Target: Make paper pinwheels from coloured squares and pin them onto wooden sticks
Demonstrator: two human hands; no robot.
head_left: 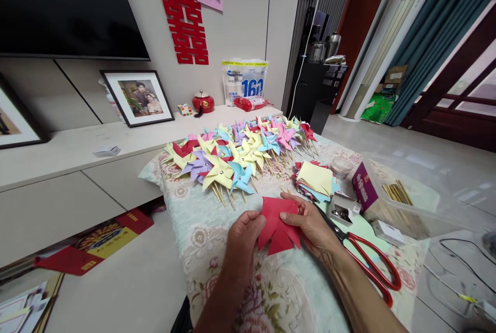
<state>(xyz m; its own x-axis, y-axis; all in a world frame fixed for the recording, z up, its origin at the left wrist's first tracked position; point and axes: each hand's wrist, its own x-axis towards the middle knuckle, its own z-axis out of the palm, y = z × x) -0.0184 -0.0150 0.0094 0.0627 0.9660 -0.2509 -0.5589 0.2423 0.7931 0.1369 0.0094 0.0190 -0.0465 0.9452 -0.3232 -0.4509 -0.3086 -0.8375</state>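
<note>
Both my hands hold a red cut paper square just above the floral tablecloth. My left hand pinches its left edge with the thumb on top. At the paper's right side, my right hand presses a folded corner toward the middle with thumb and fingers. A large pile of finished paper pinwheels on wooden sticks lies beyond the hands. A stack of coloured cut paper squares sits right of the pile.
Red-handled scissors lie by my right wrist. A small box of pins, a round tin, a purple box and a clear plastic tub with wooden sticks stand on the right. A low cabinet with framed photos runs along the left.
</note>
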